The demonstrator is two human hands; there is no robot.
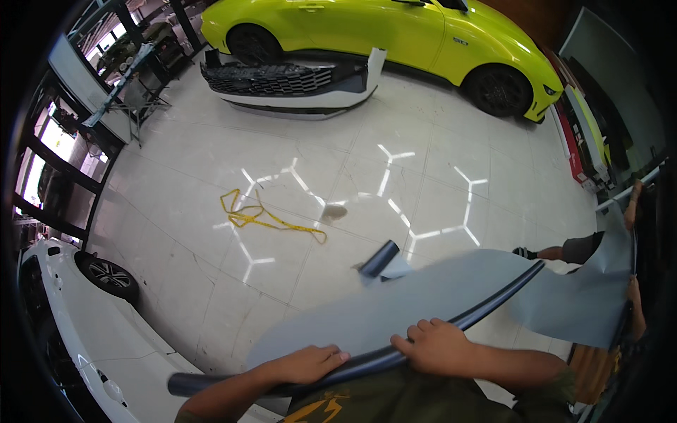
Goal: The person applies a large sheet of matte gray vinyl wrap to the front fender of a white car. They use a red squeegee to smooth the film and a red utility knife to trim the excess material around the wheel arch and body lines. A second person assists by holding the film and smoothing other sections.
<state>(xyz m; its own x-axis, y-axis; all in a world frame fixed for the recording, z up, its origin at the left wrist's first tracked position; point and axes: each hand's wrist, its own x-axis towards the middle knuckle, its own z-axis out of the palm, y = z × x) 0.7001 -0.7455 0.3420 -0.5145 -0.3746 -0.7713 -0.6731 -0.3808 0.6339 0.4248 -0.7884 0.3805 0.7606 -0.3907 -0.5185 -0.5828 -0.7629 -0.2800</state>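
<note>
A long, dark, glossy roll of film [486, 306] lies slantwise across my front, its left end near the white car and its right end farther off. My left hand [310, 364] is closed over the roll left of my body's middle. Farther right, my right hand [438, 347] grips it from above, with bent fingers. Beyond the roll spreads a pale grey sheet [395, 304] of film. A co-worker's hand [636, 287] is at the far right, beside a bent-up part of grey sheet [585, 303].
On the tiled floor lie a tangled yellow tape [278, 223] and a short dark roll [379, 259]. A bumper [282, 86] sits before a yellow-green car [367, 32]. The white car [92, 331] stands at left. Long boxes [572, 144] lean at right.
</note>
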